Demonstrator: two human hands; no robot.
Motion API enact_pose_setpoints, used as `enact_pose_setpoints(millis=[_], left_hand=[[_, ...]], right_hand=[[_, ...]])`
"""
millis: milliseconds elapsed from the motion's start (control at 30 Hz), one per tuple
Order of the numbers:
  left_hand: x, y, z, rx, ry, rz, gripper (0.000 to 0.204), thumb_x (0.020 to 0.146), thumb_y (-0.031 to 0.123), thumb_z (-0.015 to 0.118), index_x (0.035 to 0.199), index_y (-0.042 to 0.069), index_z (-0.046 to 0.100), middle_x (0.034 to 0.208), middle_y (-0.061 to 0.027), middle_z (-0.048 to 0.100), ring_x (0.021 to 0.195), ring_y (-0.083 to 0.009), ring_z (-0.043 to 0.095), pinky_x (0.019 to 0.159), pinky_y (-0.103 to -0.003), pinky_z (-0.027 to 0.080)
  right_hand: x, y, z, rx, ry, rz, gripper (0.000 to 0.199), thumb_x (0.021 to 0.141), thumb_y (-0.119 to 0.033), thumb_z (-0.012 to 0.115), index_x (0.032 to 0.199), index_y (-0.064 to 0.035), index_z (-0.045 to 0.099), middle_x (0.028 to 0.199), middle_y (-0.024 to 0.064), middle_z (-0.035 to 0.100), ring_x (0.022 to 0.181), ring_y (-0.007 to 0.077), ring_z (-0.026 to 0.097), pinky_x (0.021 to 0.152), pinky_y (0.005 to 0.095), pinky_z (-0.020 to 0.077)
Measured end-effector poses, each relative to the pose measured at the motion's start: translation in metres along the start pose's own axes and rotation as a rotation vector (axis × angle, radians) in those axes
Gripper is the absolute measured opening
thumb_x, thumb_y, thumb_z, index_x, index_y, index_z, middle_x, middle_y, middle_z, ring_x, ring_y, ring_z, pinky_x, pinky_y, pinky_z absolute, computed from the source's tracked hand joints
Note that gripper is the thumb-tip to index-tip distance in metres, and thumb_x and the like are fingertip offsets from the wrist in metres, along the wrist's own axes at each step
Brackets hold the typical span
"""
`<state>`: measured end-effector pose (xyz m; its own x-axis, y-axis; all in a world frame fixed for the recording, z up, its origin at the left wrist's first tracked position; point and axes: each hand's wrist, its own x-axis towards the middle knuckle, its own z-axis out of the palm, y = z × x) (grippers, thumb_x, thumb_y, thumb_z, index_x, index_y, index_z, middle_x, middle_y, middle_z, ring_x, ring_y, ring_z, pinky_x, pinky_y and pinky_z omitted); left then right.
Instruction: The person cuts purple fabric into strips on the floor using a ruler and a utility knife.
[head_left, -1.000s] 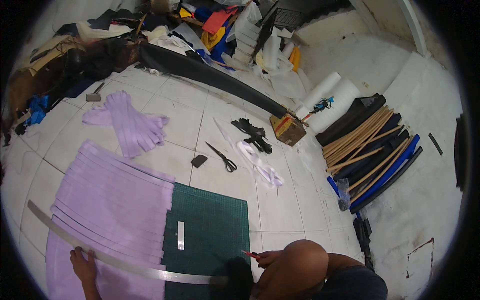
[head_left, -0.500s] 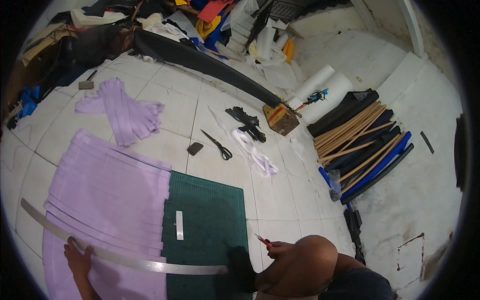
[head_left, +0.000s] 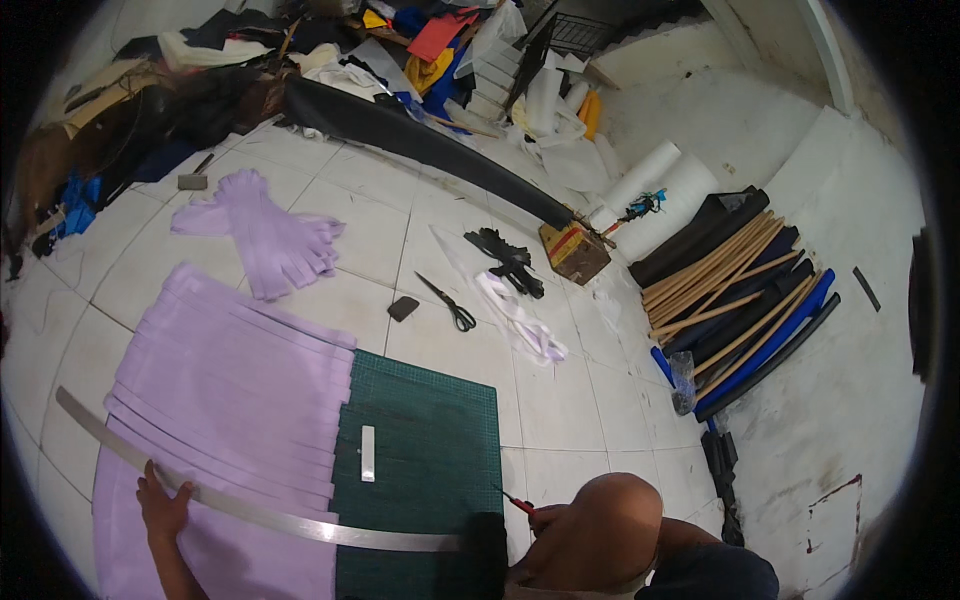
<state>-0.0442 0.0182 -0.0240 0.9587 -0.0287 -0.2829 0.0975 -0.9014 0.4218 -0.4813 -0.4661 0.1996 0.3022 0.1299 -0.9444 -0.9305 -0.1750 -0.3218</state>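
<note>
A long metal ruler [head_left: 270,522] lies across the layered lilac fabric [head_left: 230,390] and reaches onto a green cutting mat [head_left: 430,410]. My left hand [head_left: 165,505] presses on the ruler near its left part, fingers spread. Beside my raised knee, my right hand [head_left: 545,518] is closed around a red-handled knife [head_left: 521,504]; its thin dark tip points up and left at the mat's right edge. The knee hides part of that hand. A short white-and-silver strip [head_left: 367,455] rests on the mat next to the fabric's edge.
Black scissors [head_left: 450,303], a dark block [head_left: 403,308] and lilac strips [head_left: 265,235] lie on the tiled floor beyond. Wooden poles [head_left: 715,265] and rolls are stacked at right. A long black roll [head_left: 430,150] crosses the back toward a small box [head_left: 575,252].
The knife in my right hand has moved left, its tip now at the mat's edge. My left hand stays on the ruler. The whole view has shifted slightly.
</note>
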Motion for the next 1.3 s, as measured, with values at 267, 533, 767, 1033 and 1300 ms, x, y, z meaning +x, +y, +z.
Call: enact_pose_setpoints(millis=[267, 533, 767, 1033, 1300], left_hand=[[-0.003, -0.003, 0.011, 0.023, 0.084, 0.000, 0.100, 0.072, 0.036, 0.080, 0.151, 0.008, 0.025, 0.138, -0.0285, 0.042, 0.126, -0.0478, 0.041, 0.105, -0.054, 0.039], [-0.010, -0.003, 0.013, -0.013, 0.130, 0.055, 0.101, 0.071, 0.029, 0.081, 0.150, 0.004, 0.025, 0.133, -0.0288, 0.044, 0.123, -0.0464, 0.043, 0.104, -0.053, 0.039], [-0.015, -0.009, 0.021, 0.012, 0.181, 0.123, 0.097, 0.073, 0.029, 0.079, 0.149, 0.000, 0.026, 0.131, -0.0283, 0.044, 0.122, -0.0460, 0.043, 0.104, -0.053, 0.037], [-0.017, 0.001, 0.036, 0.097, 0.252, 0.118, 0.084, 0.084, 0.038, 0.068, 0.149, 0.001, 0.028, 0.129, -0.0273, 0.044, 0.120, -0.0463, 0.043, 0.102, -0.054, 0.038], [-0.029, 0.020, 0.035, 0.138, 0.232, 0.037, 0.067, 0.097, 0.042, 0.054, 0.148, 0.005, 0.031, 0.139, -0.0285, 0.041, 0.130, -0.0451, 0.040, 0.104, -0.052, 0.040]], right_hand=[[0.026, 0.061, -0.036, 0.119, -0.038, -0.042, 0.031, 0.094, -0.032, 0.056, 0.119, -0.0124, 0.053, 0.102, 0.0029, 0.063, 0.090, 0.0175, 0.063, 0.077, 0.0309, 0.0522], [0.065, 0.097, -0.078, 0.229, -0.070, -0.081, 0.033, 0.095, -0.032, 0.056, 0.120, -0.0116, 0.051, 0.101, 0.0032, 0.063, 0.090, 0.0170, 0.062, 0.076, 0.0304, 0.0522], [0.067, 0.108, -0.098, 0.277, -0.094, -0.100, 0.034, 0.095, -0.032, 0.056, 0.122, -0.0109, 0.049, 0.100, 0.0035, 0.062, 0.089, 0.0165, 0.062, 0.076, 0.0301, 0.0523], [0.078, 0.114, -0.109, 0.334, -0.081, -0.092, 0.036, 0.096, -0.031, 0.055, 0.124, -0.0101, 0.047, 0.099, 0.0038, 0.061, 0.088, 0.0160, 0.062, 0.075, 0.0296, 0.0524], [0.095, 0.109, -0.122, 0.357, -0.078, -0.054, 0.037, 0.097, -0.031, 0.055, 0.125, -0.0093, 0.045, 0.098, 0.0041, 0.061, 0.087, 0.0156, 0.061, 0.074, 0.0292, 0.0524]])
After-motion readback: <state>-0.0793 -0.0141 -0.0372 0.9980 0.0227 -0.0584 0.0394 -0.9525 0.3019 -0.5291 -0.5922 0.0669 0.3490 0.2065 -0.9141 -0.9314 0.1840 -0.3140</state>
